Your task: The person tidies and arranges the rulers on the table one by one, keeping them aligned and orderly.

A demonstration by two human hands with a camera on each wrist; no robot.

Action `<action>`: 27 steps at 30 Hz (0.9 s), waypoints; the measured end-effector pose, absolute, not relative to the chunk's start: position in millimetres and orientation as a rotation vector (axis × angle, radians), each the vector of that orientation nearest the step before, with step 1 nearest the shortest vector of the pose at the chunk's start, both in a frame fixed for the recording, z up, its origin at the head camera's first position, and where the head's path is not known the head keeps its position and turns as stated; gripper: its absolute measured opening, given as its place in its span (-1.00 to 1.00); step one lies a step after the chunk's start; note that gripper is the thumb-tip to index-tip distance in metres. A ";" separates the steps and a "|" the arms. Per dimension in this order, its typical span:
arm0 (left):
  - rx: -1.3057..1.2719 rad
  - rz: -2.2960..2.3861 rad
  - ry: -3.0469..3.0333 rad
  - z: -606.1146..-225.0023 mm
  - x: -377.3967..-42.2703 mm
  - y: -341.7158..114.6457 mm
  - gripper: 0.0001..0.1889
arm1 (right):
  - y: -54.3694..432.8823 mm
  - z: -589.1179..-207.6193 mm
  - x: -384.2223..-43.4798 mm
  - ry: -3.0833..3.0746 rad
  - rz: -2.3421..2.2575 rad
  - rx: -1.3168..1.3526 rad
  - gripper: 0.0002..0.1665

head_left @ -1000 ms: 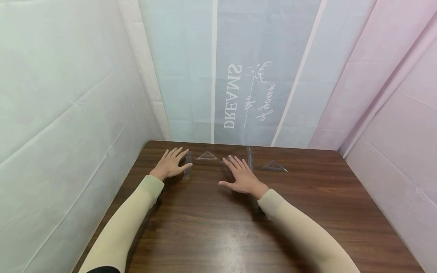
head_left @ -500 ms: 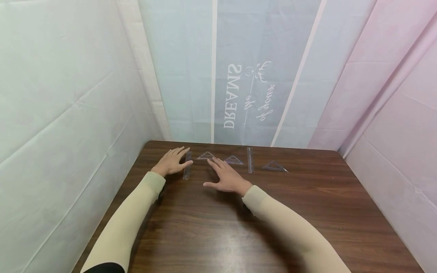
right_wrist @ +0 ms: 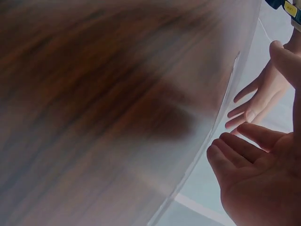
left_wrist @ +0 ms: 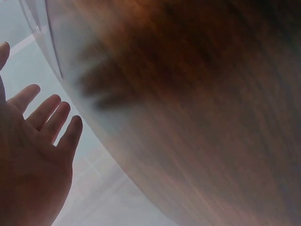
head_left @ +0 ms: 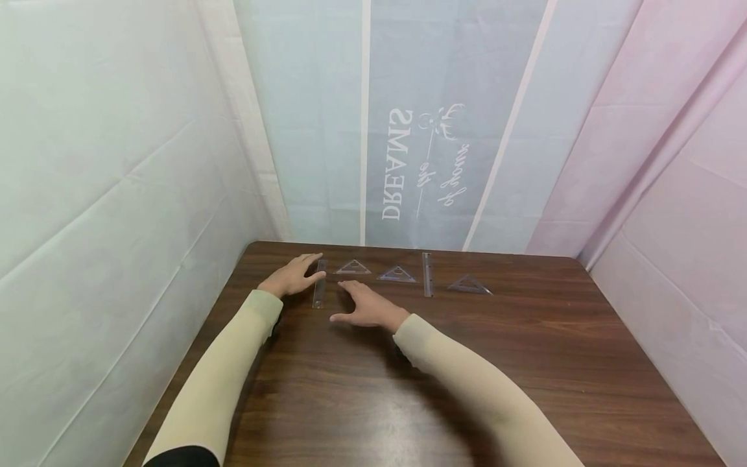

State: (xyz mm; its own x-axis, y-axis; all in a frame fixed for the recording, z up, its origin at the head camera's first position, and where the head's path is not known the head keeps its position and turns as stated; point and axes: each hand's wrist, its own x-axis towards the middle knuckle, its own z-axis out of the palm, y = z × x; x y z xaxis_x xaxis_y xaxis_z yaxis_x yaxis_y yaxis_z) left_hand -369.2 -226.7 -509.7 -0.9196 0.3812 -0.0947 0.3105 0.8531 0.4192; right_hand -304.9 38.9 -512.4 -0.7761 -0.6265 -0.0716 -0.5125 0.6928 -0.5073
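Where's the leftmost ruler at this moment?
In the head view, the leftmost ruler lies left of centre on the far part of the table, between the left hand and the right hand.

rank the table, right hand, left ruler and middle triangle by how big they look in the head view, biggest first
1. Table
2. Right hand
3. Left ruler and middle triangle: both small, too close to rank

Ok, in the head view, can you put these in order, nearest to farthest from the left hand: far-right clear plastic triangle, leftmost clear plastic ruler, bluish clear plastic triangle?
1. Leftmost clear plastic ruler: beside the left hand.
2. Bluish clear plastic triangle: in the row's middle.
3. Far-right clear plastic triangle: at the row's right end.
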 end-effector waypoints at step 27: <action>0.483 0.487 2.929 -514.3 -385.3 -215.7 -0.39 | -13.0 -522.1 -308.8 2.831 -0.597 -0.835 -0.11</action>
